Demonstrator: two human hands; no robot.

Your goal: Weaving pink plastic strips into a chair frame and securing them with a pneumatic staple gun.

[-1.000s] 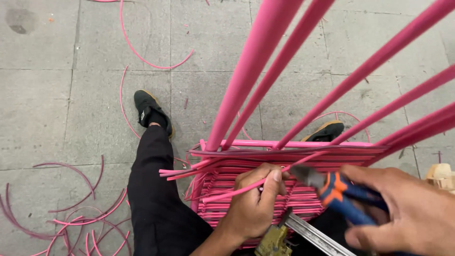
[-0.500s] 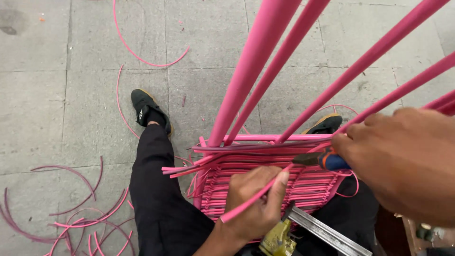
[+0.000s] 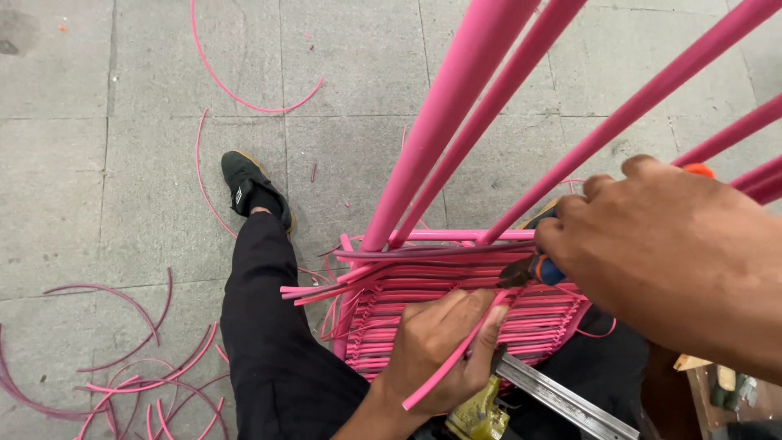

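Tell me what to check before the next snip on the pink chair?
1. Left hand grips the loose pink strip: ok.
2. Right hand holds the pliers: ok.
3. Plier tips at the strip, above the woven seat: ok.
4. Left fingers clear of the tips: not ok, very close.
5. Whether the tips are closed on the strip: cannot tell.
6. Floor free of scrap strips near the shoe: not ok.
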